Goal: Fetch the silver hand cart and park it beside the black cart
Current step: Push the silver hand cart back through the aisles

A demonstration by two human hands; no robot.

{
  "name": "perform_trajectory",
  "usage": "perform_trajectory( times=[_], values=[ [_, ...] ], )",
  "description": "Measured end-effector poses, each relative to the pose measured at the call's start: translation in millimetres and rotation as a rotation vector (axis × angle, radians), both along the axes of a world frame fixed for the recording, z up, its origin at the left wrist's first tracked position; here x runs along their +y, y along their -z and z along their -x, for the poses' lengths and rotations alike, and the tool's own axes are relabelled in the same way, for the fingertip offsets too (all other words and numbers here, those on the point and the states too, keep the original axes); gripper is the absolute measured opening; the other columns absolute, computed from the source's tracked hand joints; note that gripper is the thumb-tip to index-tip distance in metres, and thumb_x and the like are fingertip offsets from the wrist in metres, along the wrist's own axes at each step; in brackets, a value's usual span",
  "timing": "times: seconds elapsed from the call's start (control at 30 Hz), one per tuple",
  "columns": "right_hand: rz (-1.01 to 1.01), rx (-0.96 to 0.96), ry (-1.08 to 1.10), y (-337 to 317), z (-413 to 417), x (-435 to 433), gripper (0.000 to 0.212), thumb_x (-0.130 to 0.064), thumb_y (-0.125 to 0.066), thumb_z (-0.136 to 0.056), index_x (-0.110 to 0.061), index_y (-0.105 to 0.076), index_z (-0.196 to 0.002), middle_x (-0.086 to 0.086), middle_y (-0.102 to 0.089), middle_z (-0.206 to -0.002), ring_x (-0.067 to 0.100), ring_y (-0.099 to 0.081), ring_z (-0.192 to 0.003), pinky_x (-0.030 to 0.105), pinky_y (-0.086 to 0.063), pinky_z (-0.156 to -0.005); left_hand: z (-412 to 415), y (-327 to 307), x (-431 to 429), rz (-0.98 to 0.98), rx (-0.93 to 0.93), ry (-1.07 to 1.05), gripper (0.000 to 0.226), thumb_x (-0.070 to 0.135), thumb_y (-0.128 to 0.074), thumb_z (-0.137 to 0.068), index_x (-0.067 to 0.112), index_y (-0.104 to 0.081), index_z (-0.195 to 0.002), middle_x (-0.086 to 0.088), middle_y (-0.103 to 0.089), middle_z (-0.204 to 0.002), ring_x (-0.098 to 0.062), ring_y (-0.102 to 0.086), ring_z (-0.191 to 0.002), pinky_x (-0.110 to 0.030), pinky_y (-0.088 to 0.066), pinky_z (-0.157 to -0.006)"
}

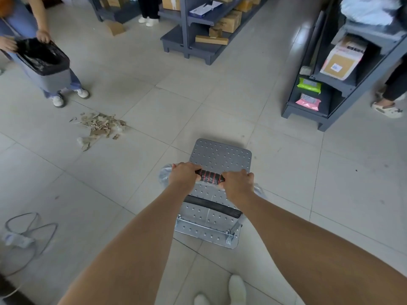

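The silver hand cart (220, 157) stands on the tiled floor straight below me, its flat perforated deck pointing away. Its push handle (210, 176) is wrapped in black with red stripes and clear plastic film. My left hand (184, 176) grips the handle's left end and my right hand (236, 183) grips its right end, both arms stretched forward. A black bar (211, 205) crosses the deck near the hinge. No black cart is in view.
A pile of torn cardboard scraps (99, 126) lies on the floor to the left. Beyond it a person holds a grey bin with a black liner (47, 62). Dark shelving units with boxes (209, 29) and parcels (330, 80) stand ahead and right. A grey cable (26, 234) loops at lower left.
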State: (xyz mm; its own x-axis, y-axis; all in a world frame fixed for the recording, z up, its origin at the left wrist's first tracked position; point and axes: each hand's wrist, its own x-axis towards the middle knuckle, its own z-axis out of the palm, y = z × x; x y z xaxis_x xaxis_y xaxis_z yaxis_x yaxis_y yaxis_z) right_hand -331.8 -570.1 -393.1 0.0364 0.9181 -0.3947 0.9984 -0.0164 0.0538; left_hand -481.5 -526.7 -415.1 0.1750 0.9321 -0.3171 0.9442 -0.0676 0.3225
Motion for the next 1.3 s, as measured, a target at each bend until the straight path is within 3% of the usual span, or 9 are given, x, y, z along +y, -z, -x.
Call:
perform_trajectory(
  times=[0.87,1.03,1.3],
  values=[
    [-0.004,0.08,0.048,-1,0,106,0.031,-0.015,-0.053,-0.094,-0.019,-0.052,-0.125,0.005,-0.062,-0.111,0.025,-0.047,-0.109,0.036,-0.037,-0.093,-2,-10,114,0.011,0.029,0.031,0.039,0.003,-0.05,-0.093,0.026,-0.06,-0.123,-0.005,-0.063,-0.117,-0.024,-0.056,-0.112,-0.035,-0.045,-0.097],
    [-0.016,0.046,0.037,-1,-21,126,0.033,-0.017,-0.054,-0.093,-0.018,-0.05,-0.126,0.006,-0.063,-0.111,0.025,-0.048,-0.11,0.035,-0.037,-0.093,-23,-16,134,0.014,0.088,0.035,0.031,0.016,-0.052,-0.096,0.028,-0.06,-0.123,-0.003,-0.064,-0.119,-0.023,-0.058,-0.111,-0.034,-0.049,-0.093],
    [-0.048,0.09,0.095,5,-67,158,0.03,-0.015,-0.052,-0.095,-0.017,-0.052,-0.125,0.007,-0.062,-0.113,0.024,-0.046,-0.115,0.034,-0.039,-0.097,-70,-21,159,-0.025,0.159,0.076,0.026,0.02,-0.05,-0.096,0.031,-0.062,-0.117,-0.001,-0.068,-0.105,-0.022,-0.063,-0.095,-0.027,-0.043,-0.07]
  ],
)
